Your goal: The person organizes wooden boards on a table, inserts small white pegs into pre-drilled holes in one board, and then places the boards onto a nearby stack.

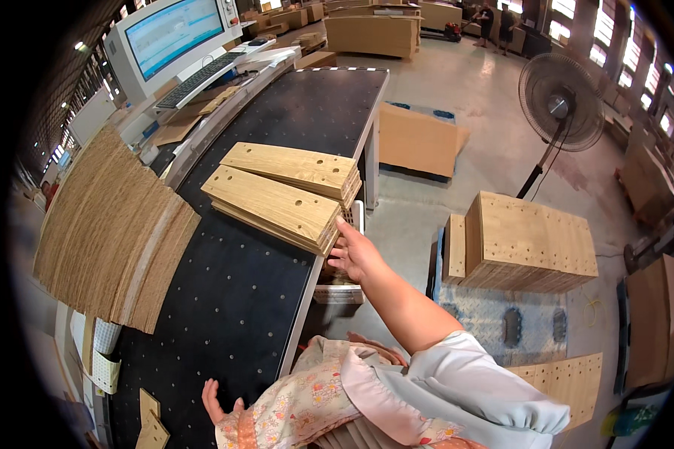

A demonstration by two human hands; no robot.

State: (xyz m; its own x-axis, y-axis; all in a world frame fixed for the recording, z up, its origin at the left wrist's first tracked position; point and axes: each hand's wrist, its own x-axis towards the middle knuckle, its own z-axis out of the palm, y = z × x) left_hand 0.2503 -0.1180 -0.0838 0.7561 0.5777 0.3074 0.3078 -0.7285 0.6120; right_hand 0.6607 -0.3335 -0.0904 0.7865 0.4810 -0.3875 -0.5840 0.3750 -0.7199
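Two stacks of wood-grain boards with drilled holes lie on the black table, a front stack (269,202) and a rear stack (292,165) set at a slight angle to it. My right hand (356,251) is at the right end of the front stack, fingertips against its edge and fingers stretched out; it grips nothing that I can see. My left hand (216,402) is low over the near part of the black table (225,299), fingers apart and holding nothing. Small wood pieces (151,426) lie left of it.
A tall stack of brown panels (112,232) stands along the table's left side. A monitor (176,37) and keyboard (202,78) are beyond it. Right of the table are a white crate (341,293), a pallet with stacked drilled boards (532,243) and a standing fan (562,105).
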